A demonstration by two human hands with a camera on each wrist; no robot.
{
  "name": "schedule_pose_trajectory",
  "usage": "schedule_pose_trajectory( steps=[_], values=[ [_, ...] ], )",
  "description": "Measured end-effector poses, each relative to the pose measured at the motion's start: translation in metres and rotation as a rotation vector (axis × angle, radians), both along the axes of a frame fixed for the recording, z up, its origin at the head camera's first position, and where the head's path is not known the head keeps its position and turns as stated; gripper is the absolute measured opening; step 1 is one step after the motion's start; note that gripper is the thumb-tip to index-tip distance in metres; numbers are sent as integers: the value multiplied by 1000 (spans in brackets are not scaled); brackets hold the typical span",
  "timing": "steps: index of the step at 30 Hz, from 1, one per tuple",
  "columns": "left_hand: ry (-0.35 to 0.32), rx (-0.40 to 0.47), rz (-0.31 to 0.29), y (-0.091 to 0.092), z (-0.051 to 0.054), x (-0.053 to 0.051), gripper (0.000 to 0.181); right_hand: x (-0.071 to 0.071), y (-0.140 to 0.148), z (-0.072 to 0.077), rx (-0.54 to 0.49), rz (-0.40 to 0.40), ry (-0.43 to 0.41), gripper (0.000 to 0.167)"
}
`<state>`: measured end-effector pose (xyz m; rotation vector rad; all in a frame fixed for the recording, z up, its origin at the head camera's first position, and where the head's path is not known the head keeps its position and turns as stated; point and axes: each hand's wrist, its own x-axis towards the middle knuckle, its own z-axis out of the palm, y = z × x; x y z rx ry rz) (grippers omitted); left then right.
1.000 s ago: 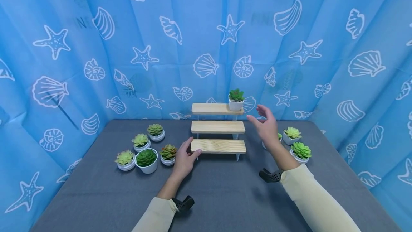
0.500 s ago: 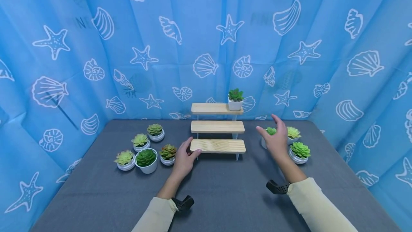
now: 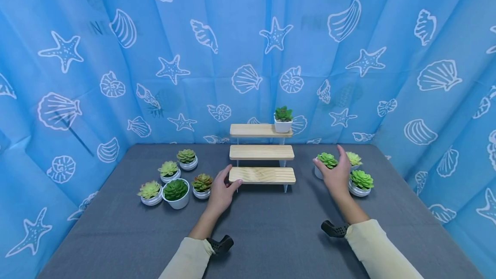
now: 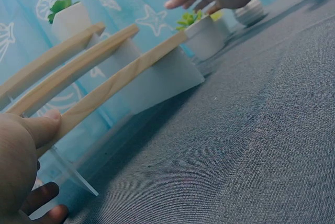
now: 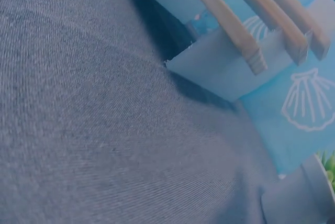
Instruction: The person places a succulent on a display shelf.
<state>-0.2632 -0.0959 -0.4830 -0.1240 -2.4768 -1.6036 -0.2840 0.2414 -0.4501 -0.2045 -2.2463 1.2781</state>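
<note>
Stand: our three-tier wooden stand point(image 3: 262, 152) is on the desk point(image 3: 267, 236).
Left grip: our left hand point(image 3: 221, 193) pinches the left end of the stand's lowest shelf.
Right grip: our right hand point(image 3: 336, 178) is right of the stand, thumb and fingers spread around a green succulent point(image 3: 328, 159); we cannot tell whether they touch it.
Succulent: it sits just right of the stand, in a white round pot point(image 4: 205, 41).
Handling: we judge it light, the pot stiff and perhaps slippery, the leaves more delicate.
Best hold: we favour the pot's sides, below its rim.
</note>
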Motion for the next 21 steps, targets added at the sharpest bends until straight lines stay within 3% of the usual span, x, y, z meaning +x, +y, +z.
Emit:
schedule_pose_trajectory(
  steps=[21],
  values=[
    [-23,-9,11,2,3,1,61,-5,9,-25,-92,3,-175,95]
  ],
)
